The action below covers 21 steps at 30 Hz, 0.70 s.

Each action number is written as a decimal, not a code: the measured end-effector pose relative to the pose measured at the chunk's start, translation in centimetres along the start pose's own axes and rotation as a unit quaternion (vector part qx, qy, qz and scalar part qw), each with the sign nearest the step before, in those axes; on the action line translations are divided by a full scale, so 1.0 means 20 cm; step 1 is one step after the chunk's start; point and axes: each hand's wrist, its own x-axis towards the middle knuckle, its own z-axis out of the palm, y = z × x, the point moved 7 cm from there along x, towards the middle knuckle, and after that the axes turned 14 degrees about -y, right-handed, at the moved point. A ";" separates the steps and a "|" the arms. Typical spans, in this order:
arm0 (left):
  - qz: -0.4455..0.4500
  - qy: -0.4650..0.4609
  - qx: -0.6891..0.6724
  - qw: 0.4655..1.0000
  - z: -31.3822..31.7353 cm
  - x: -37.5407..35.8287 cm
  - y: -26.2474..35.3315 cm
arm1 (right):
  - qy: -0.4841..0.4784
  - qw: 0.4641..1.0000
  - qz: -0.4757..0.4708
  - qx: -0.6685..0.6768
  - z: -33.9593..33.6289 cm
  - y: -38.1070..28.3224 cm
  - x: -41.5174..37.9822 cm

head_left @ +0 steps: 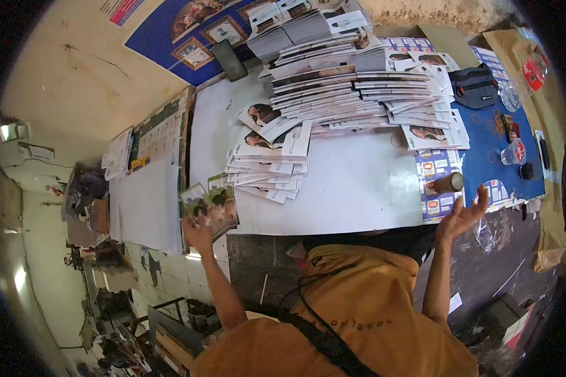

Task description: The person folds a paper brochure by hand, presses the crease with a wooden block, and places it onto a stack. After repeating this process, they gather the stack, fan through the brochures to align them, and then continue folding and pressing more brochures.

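Evidently the left hand [198, 231] is closed around a thin printed booklet [209, 207], pinching it at its near edge so the photo cover faces up, just off the left edge of the white sheet [352, 182] that covers the table [484, 160]. It sits near a short stack [267, 169] of like booklets, whose copies lie fanned and staggered, probably so single copies can be counted or peeled off. Farther back a much bigger pile [352, 81] spreads across the far side in overlapping rows, leaning right; the overlap keeps bundles apart.

The right hand [462, 217] is raised over the near right edge, open, palm up and fingers spread, holding nothing. Just beyond it a brown can [449, 183] lies on its side on the blue cloth, close to the fingers but apart from them. A black pouch [475, 87] and a clear cup [514, 152] sit at the far right, kept off the paper.
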 end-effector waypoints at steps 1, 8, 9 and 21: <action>0.044 -0.002 -0.113 0.993 -0.07 -0.03 0.18 | 0.013 1.000 -0.014 -0.004 -0.01 -0.11 0.02; 0.131 -0.334 -0.332 0.873 0.47 -0.37 1.19 | -0.506 0.798 0.148 0.292 0.61 -0.58 -0.21; 0.131 -0.384 -0.376 0.833 0.64 -0.45 1.28 | -0.552 0.749 0.218 0.295 0.67 -0.60 -0.28; 0.192 -0.511 -0.340 0.766 1.21 -0.82 1.53 | -0.513 0.834 0.115 0.168 0.50 -0.59 -0.34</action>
